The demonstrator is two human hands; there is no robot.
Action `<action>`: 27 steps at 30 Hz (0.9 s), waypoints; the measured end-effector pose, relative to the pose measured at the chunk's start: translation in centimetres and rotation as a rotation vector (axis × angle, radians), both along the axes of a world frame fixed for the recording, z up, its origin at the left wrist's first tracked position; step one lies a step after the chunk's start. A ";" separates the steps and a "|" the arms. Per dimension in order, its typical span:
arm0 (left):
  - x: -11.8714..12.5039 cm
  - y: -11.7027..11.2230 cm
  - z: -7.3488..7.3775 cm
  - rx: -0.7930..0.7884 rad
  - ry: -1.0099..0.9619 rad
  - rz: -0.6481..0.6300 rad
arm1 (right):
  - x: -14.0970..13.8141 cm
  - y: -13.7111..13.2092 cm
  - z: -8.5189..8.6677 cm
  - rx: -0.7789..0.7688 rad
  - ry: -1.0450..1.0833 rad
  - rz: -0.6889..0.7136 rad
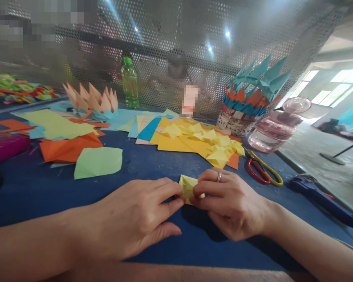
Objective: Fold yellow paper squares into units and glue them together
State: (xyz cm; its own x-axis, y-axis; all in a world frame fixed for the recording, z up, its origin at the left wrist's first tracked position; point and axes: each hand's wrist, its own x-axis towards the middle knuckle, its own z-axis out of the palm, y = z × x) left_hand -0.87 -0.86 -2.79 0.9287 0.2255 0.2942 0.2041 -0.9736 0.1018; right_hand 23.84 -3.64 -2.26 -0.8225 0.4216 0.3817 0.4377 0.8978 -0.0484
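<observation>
A small piece of folded pale yellow paper [187, 185] is on the blue table between both hands. My left hand [141, 209] rests palm down, two fingertips pressing the paper's left edge against the table; its thumb is apart from it. The fingers of my right hand [232, 201], with a ring on one, pinch the paper's right side and hide part of it. Beyond the hands, several folded yellow paper pieces [217, 152] lie on flat yellow-orange sheets [175, 144].
Red-and-yellow scissors [263, 170] and a dark blue tool [323, 197] lie at right, near a clear pink-tinted jar [275, 131]. Behind stand paper-petal pieces [91, 102], a green bottle [130, 84] and a perforated screen. A green sheet [98, 161] lies at left.
</observation>
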 end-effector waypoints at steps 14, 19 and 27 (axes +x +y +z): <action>-0.2 -0.1 0.2 0.049 -0.086 0.013 | 0.0 -0.1 0.2 -0.009 0.065 -0.006; -0.1 0.0 0.3 0.043 -0.076 0.005 | 0.2 0.4 0.2 -0.162 0.122 -0.078; -0.3 0.2 0.3 0.028 -0.079 0.019 | 1.0 1.2 0.2 -0.339 0.106 -0.197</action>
State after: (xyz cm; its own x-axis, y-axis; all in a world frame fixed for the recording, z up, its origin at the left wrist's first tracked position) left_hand -1.15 -0.67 -2.48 0.8981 0.2330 0.3731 0.2146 -0.9725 0.0908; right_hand 24.81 -2.46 -2.03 -0.6772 0.6835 0.2724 0.5763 0.7229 -0.3811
